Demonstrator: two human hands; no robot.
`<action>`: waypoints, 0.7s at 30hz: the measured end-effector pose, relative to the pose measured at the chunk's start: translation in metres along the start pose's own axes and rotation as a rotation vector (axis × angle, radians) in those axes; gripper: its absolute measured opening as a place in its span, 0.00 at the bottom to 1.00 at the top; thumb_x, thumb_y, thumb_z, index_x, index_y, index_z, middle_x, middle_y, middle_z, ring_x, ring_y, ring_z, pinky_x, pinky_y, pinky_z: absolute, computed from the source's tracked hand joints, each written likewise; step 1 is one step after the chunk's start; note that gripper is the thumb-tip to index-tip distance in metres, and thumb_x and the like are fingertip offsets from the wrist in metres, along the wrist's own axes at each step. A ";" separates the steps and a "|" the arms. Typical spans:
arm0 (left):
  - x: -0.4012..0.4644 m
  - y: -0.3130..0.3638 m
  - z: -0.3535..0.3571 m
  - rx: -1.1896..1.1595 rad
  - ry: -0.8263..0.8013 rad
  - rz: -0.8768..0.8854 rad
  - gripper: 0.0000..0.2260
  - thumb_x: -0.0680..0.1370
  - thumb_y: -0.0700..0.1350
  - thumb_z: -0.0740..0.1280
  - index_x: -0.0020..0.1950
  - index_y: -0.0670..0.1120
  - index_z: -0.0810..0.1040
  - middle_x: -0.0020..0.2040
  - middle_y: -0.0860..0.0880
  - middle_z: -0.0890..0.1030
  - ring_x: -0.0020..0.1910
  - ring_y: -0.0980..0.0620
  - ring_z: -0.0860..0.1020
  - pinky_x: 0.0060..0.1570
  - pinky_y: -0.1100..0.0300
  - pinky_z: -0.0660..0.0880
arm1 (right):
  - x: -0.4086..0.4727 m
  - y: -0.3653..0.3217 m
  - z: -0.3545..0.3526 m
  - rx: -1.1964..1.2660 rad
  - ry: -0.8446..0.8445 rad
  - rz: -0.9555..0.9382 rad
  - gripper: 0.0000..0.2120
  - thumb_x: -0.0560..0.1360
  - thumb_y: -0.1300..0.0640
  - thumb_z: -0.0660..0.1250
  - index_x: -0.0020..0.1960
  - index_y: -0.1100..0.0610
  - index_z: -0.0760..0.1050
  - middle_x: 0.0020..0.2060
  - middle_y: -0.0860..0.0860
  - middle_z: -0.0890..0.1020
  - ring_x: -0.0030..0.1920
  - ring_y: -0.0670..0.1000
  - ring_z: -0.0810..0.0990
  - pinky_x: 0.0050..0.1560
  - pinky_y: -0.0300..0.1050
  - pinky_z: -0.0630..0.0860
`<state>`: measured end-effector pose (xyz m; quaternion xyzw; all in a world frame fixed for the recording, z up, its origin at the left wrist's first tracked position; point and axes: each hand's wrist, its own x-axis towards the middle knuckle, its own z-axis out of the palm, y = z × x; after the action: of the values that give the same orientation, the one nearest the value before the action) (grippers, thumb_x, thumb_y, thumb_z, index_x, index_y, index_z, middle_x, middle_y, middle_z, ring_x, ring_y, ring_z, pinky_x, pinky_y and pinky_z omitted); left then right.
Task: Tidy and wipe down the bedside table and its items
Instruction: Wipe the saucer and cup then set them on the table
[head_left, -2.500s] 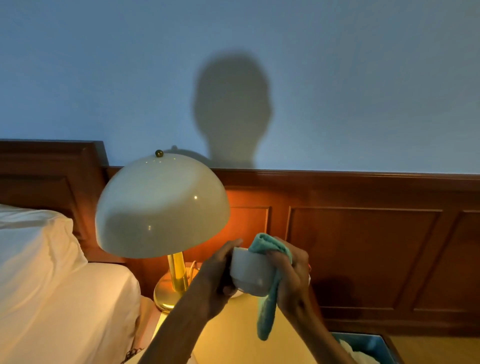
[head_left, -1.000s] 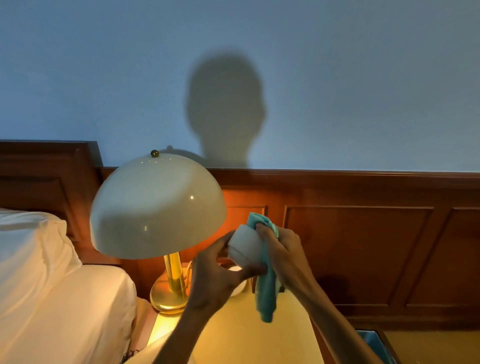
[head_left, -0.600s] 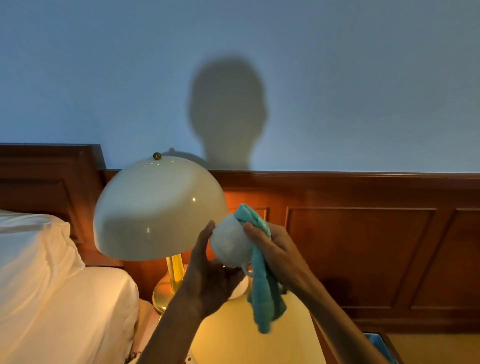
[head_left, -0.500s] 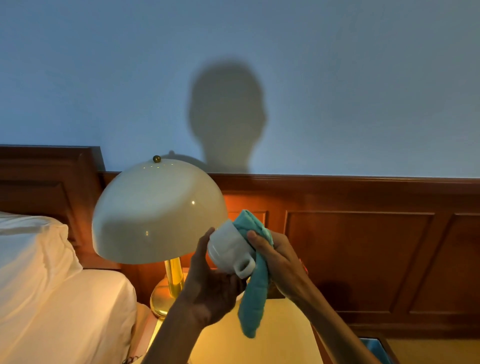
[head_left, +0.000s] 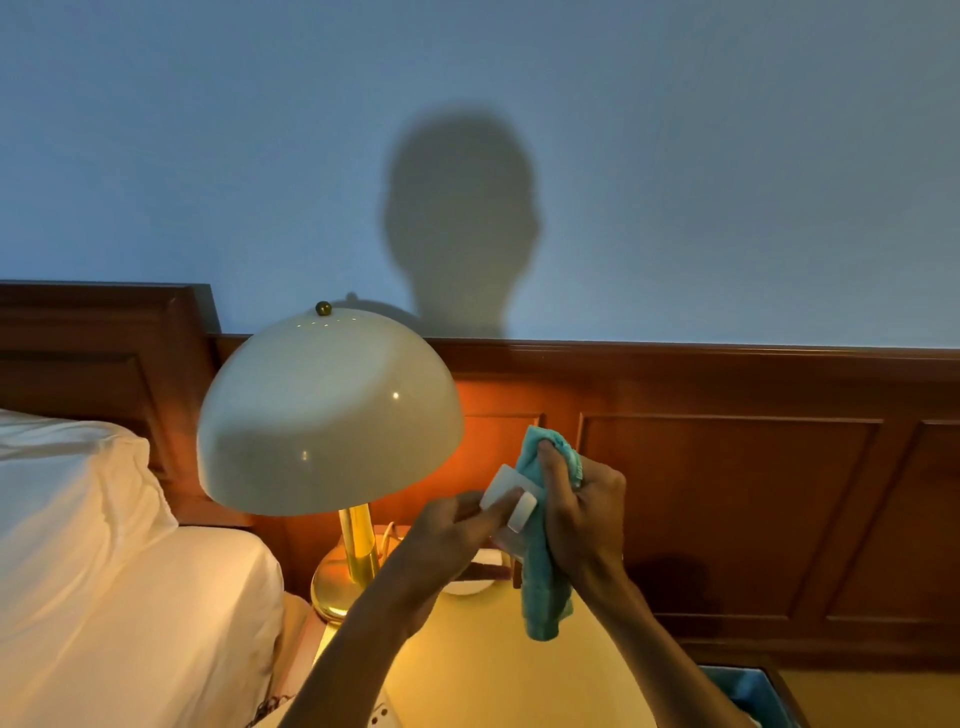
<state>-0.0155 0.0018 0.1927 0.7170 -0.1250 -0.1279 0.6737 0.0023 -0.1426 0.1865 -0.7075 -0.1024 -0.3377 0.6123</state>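
two hands work on one white cup (head_left: 506, 499), lifted off the bedside table (head_left: 498, 670) so every side can be reached. the left hand (head_left: 447, 535) curls around the cup from about 8 o'clock, a finger laid across its wall just beside the handle, and seems to serve as the steady holder. the right hand (head_left: 584, 506), at 3 o'clock of the cup, is clenched on one teal cloth (head_left: 545, 551); its fingers bunch the upper part against the cup while the rest hangs free toward 6 o'clock. my guess is that bunching gives a firm pad for rubbing, and the loose tail is simply surplus. the cup is tilted, handle toward the camera, probably to turn a fresh face to the cloth; whether the cloth reaches inside it cannot be told.

below the hands, at 6 o'clock, one white saucer (head_left: 470, 584) sits on the table, mostly hidden by the left wrist; it likely waits there as the cup's place. one lamp (head_left: 327, 410) with a cream dome and brass stem stands at 9 o'clock of the cup, lit, close enough that the left elbow needs care. at 8 o'clock lies one bed (head_left: 104, 571) with white linen. at 4 o'clock, low in the corner, part of one bin (head_left: 748, 691) shows.

by my judgement the wiping of the cup is under way, with the table top and lamp not yet visibly attended to.
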 end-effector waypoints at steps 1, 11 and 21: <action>0.001 -0.001 0.000 -0.029 0.013 0.020 0.25 0.70 0.62 0.69 0.60 0.47 0.79 0.52 0.47 0.84 0.52 0.50 0.83 0.50 0.50 0.81 | 0.000 0.000 0.002 0.017 -0.019 0.028 0.20 0.71 0.39 0.60 0.32 0.54 0.74 0.24 0.47 0.76 0.23 0.44 0.74 0.22 0.36 0.70; 0.000 -0.016 0.009 -0.956 0.020 -0.169 0.28 0.72 0.59 0.69 0.58 0.35 0.81 0.53 0.36 0.80 0.53 0.39 0.79 0.60 0.46 0.73 | -0.004 -0.006 0.013 0.232 -0.064 0.157 0.19 0.71 0.41 0.63 0.38 0.58 0.75 0.27 0.48 0.75 0.26 0.46 0.74 0.24 0.38 0.70; -0.003 -0.006 0.013 -0.685 0.090 -0.146 0.26 0.70 0.57 0.72 0.59 0.39 0.79 0.51 0.38 0.83 0.47 0.41 0.83 0.48 0.47 0.80 | 0.006 -0.009 0.006 0.273 -0.031 0.171 0.18 0.71 0.42 0.64 0.38 0.58 0.75 0.28 0.50 0.77 0.27 0.49 0.77 0.25 0.40 0.72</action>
<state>-0.0228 -0.0093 0.1858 0.4612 0.0065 -0.1785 0.8691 0.0038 -0.1364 0.1971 -0.6290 -0.0962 -0.2562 0.7277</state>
